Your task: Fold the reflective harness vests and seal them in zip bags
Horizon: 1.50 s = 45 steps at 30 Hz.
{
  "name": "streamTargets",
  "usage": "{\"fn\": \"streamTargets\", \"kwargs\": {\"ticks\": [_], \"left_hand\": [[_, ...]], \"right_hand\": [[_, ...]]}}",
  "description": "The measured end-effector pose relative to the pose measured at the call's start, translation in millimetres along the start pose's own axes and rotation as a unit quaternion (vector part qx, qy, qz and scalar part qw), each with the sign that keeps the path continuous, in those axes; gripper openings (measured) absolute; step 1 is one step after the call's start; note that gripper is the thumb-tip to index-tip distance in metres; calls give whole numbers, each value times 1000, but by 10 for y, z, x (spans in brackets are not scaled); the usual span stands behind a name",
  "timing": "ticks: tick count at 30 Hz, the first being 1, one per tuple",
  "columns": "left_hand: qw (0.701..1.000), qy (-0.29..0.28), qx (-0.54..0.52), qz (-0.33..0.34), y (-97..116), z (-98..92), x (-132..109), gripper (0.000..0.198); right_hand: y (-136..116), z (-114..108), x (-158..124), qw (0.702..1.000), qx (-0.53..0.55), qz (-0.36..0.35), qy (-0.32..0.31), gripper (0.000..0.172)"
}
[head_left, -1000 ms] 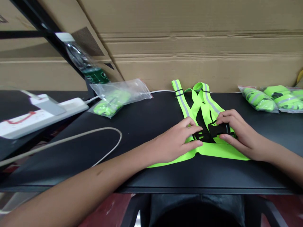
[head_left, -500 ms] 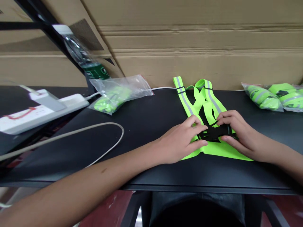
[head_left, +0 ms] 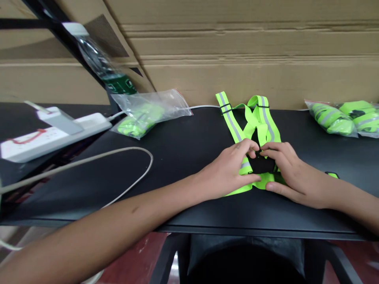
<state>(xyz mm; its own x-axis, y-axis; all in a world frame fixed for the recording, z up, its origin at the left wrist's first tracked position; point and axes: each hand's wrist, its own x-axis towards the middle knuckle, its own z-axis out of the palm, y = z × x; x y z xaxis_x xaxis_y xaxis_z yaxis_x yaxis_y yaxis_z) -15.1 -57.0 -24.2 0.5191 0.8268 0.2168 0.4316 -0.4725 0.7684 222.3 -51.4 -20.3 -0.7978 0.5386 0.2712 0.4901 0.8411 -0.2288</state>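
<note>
A neon-yellow reflective vest [head_left: 268,118] of elastic straps with grey stripes lies on the black desk in the head view. Its shoulder straps carry black slider buckles and point toward the cardboard. My left hand [head_left: 233,167] is closed on the vest's left side, fingertips curled at the black middle piece [head_left: 262,163]. From the other side my right hand [head_left: 291,173] grips the vest, its fingertips at the top of that black piece and its thumb low on the yellow band. A yellow strap end [head_left: 332,174] with black edging shows behind my right wrist.
A clear bag [head_left: 142,118] with a folded yellow vest lies left, near a leaning water bottle [head_left: 100,63]. White power strip [head_left: 56,136] and cable [head_left: 130,149] are further left. Bagged vests [head_left: 334,118] lie at right. Cardboard [head_left: 237,51] stands behind the desk [head_left: 183,157].
The lower band's right part is gathered in toward the middle, and a strap end now shows beyond my right wrist. My fingertips have come closer together over the black piece.
</note>
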Motion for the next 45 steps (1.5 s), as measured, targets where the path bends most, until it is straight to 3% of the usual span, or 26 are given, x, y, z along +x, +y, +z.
{"fn": "streamTargets", "kwargs": {"ticks": [3, 7, 13, 16, 19, 23, 28, 32, 36, 40, 42, 45], "left_hand": [[1000, -9, 20, 6, 37, -31, 10, 40], [998, -52, 37, 24, 41, -143, -6, 34], [981, -66, 134, 127, 32, -365, -40, 30], [956, -95, 201, 194, 86, -372, -61, 23], [933, -165, 244, 207, 131, -328, -81, 24], [942, -205, 206, 169, 132, -329, -78, 16], [951, -221, 155, 151, 142, -420, -55, 17], [951, -209, 157, 167, 136, -384, -52, 9], [954, -158, 199, 162, 126, -284, -68, 42], [946, -154, 225, 174, 213, -230, -67, 61], [948, -157, 242, 137, 285, -199, -42, 70], [947, -146, 279, 65, 358, -114, 20, 79]], "right_hand": [[39, -31, 12, 999, 13, 7, -30, 57], [131, -98, -13, 999, 8, 15, -49, 50], [159, -246, -64, 996, -54, 23, 64, 31], [114, -328, -58, 995, -32, -16, 94, 15], [68, -341, -52, 997, 4, -78, 26, 14], [30, -288, -49, 994, 25, -82, -72, 20], [39, -294, -61, 988, 108, -61, -91, 15], [89, -342, -79, 978, 197, -11, -73, 13], [130, -426, -131, 983, 183, 18, -14, 17], [93, -517, -385, 995, 30, 72, 63, 20], [61, -537, -608, 991, -39, 113, 63, 32], [42, -515, -956, 982, -51, 179, 27, 59]]}}
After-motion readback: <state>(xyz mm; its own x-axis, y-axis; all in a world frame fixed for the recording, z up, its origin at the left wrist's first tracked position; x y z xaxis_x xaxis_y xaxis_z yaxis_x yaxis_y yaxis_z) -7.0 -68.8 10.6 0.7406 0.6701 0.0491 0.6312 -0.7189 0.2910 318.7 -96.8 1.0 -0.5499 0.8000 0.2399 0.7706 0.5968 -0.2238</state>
